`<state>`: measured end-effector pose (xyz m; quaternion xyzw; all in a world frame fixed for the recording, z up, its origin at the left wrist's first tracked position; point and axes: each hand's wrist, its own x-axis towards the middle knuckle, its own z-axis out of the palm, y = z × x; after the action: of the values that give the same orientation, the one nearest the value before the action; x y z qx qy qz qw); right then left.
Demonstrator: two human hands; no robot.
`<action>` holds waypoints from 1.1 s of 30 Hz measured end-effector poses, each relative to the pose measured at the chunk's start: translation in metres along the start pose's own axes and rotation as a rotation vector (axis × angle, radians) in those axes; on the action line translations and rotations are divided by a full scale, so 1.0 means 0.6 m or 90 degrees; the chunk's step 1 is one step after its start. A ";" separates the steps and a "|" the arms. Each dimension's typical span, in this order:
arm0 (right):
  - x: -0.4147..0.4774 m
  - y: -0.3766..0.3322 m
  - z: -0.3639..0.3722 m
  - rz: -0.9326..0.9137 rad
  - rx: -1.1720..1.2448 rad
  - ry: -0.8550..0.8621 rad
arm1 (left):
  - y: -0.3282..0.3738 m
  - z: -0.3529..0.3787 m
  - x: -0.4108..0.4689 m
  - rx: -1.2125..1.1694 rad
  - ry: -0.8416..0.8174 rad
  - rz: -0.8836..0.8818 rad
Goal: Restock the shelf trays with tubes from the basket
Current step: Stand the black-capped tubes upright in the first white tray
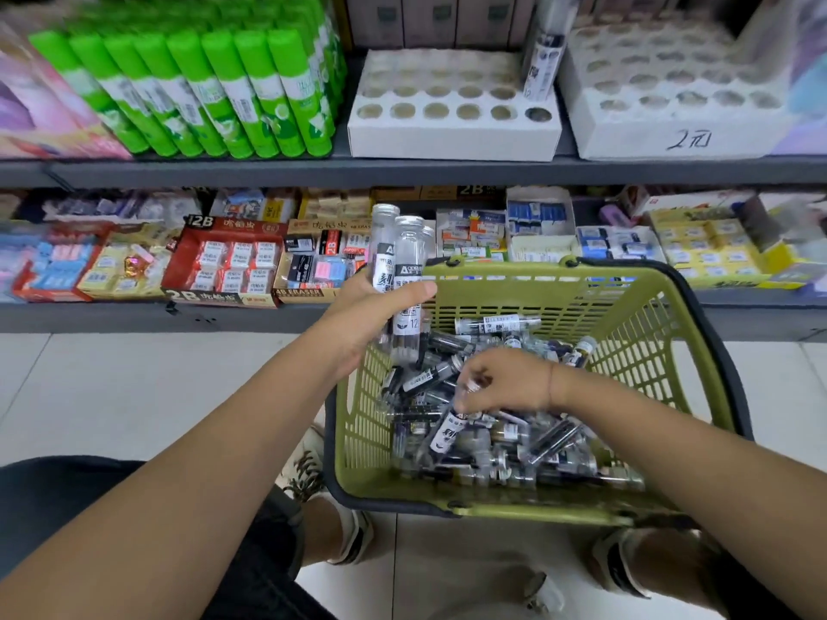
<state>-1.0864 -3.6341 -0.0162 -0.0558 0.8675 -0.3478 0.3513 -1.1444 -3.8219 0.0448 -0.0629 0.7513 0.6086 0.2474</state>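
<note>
Tubes (405,270) stood bunched in the left hand's (376,315) grip while the right hand (505,382), below in the basket (626,306), pinched another; gathering seemed underway, slotting into the tray (452,136) above next.

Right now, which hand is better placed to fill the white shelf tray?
Left: the left hand grips clear plastic tubes upright, nearer the white tray; the right hand is in the green basket.

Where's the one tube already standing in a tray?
Head view: the tube stands on the upper shelf, at the right edge of the left white tray, beside the right tray.
</note>
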 end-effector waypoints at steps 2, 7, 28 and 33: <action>-0.030 -0.035 -0.073 -0.049 0.035 0.123 | 0.046 -0.003 0.002 0.013 0.023 0.062; -0.101 -0.111 -0.244 -0.209 0.152 0.450 | 0.135 -0.009 0.016 0.060 0.092 0.199; -0.059 -0.129 -0.392 -0.214 -0.141 0.788 | 0.160 -0.022 0.109 0.068 0.135 0.255; -0.041 -0.124 -0.400 -0.205 -0.165 0.784 | 0.160 -0.021 0.121 0.079 0.123 0.252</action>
<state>-1.2343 -3.5461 0.1683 -0.0175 0.9260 -0.2566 -0.2765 -1.2494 -3.7945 0.0989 0.0433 0.8053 0.5888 0.0535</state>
